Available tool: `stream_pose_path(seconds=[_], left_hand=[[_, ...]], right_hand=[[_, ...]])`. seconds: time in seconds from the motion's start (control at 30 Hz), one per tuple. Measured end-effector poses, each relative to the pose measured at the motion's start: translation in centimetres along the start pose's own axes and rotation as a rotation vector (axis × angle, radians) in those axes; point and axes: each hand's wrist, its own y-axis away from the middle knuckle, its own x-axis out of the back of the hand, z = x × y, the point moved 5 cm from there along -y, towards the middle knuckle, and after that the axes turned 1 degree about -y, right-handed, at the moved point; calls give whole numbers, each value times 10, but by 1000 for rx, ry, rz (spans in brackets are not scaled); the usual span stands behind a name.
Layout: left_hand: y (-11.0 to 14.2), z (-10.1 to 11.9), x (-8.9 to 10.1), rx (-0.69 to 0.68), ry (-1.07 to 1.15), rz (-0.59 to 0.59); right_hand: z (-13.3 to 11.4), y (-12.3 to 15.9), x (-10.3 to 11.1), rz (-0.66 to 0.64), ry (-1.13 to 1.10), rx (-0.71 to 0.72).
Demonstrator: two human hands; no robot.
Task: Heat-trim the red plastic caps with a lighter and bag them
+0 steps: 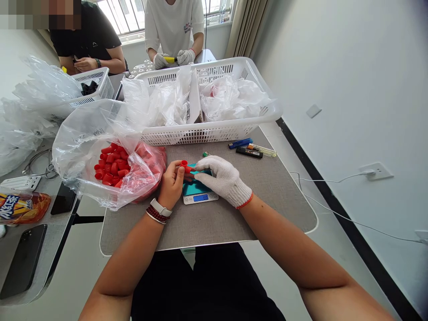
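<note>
My left hand (171, 183), bare and with a watch and bracelets at the wrist, is closed on a small red plastic elbow-shaped piece (184, 164). Its round open end faces up. My right hand (220, 178), in a white knit glove, has thumb and fingers closed around the piece's other end, which they partly hide. Both hands are over a small digital scale (187, 199) with a teal top and a lit display reading about zero. To the left, a clear plastic bag (83, 133) lies open with many similar red pieces (113, 167) inside.
A white plastic basket (200, 133) with clear bags stands behind the scale. Lighters (249, 152) lie to the right on the grey table (234, 229). Phones (23, 261) and a drink bottle (25, 206) are on the left table. Two people work opposite.
</note>
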Motion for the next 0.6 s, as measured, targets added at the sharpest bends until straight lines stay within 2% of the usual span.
stream_pose_path(seconds=[0.17, 0.37, 0.47, 0.6], left_hand=[[1, -3, -1, 4, -56, -25], [1, 3, 0, -22, -195, -93], [1, 6, 0, -30, -187, -103], [1, 10, 1, -77, -183, -61]], right_hand=[[-3, -2, 0, -26, 26, 62], [-2, -1, 0, -25, 15, 81], [-2, -1, 2, -24, -3, 49], [-2, -2, 1, -58, -39, -18]])
